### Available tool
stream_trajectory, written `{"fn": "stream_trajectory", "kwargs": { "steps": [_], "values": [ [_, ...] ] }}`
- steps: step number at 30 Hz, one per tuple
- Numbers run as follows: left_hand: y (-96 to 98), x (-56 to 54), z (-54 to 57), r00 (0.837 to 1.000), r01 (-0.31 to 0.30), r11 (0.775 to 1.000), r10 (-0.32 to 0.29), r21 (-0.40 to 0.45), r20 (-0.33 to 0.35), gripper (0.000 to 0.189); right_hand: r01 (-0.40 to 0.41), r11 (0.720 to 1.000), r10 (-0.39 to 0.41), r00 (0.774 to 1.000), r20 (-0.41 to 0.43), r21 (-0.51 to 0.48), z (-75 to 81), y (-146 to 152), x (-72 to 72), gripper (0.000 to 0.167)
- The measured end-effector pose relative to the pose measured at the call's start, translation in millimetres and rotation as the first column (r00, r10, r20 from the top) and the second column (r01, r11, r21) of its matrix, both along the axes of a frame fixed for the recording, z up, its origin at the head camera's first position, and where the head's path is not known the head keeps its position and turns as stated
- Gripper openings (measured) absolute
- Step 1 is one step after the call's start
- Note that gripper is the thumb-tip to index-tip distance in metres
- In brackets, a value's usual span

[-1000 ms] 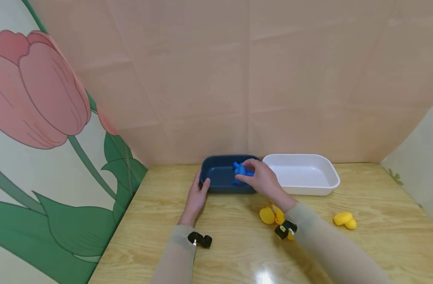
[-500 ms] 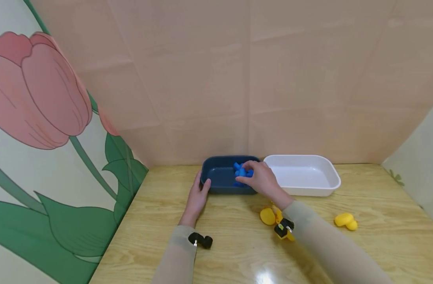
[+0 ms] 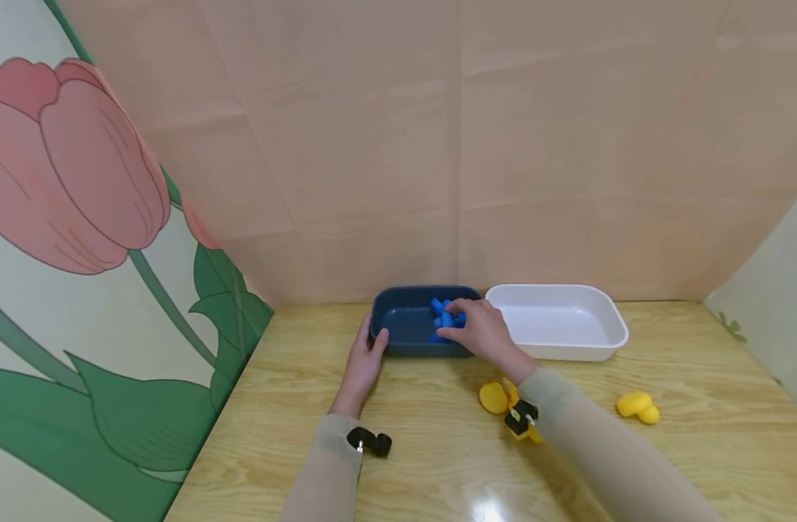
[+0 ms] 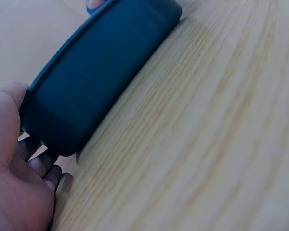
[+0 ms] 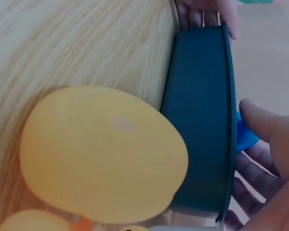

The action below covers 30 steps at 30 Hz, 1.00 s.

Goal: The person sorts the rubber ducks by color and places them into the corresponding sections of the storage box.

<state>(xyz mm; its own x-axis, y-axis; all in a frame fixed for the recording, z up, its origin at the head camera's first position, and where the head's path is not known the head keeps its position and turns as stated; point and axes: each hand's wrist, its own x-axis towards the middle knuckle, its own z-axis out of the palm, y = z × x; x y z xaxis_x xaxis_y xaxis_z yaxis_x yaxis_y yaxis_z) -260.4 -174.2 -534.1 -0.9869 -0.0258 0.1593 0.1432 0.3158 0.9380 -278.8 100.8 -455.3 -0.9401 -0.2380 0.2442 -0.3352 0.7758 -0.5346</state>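
Observation:
My left hand grips the left end of a dark blue tray, its thumb at the front rim. In the left wrist view, fingers bend round the tray's end near the tabletop. Over the tray's right part, my right hand pinches a blue toy piece with stubby rounded ends between thumb and fingers. More blue shows just beneath and beside it inside the tray. From the right wrist, only a bit of the blue piece shows above the rim; the wall hides the rest.
A white tray stands directly right of the dark one. Yellow rubber ducks lie under my right wrist, partly covered by it, and another yellow duck lies farther right. A pink-beige backdrop rises behind the trays.
My right hand has lowered very slightly with the blue piece, deeper into the dark tray. The left hand, both trays and the ducks stay where they were.

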Motion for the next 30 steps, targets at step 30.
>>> {"fn": "stream_trajectory", "kwargs": {
  "steps": [30],
  "values": [
    [-1.7, 1.5, 3.1, 1.0, 0.009, 1.0, -0.009, 0.001, 0.025, 0.081, -0.018, 0.997, 0.022, 0.998, 0.056, -0.074, 20.0, 20, 20.2, 0.066]
  ]
}}
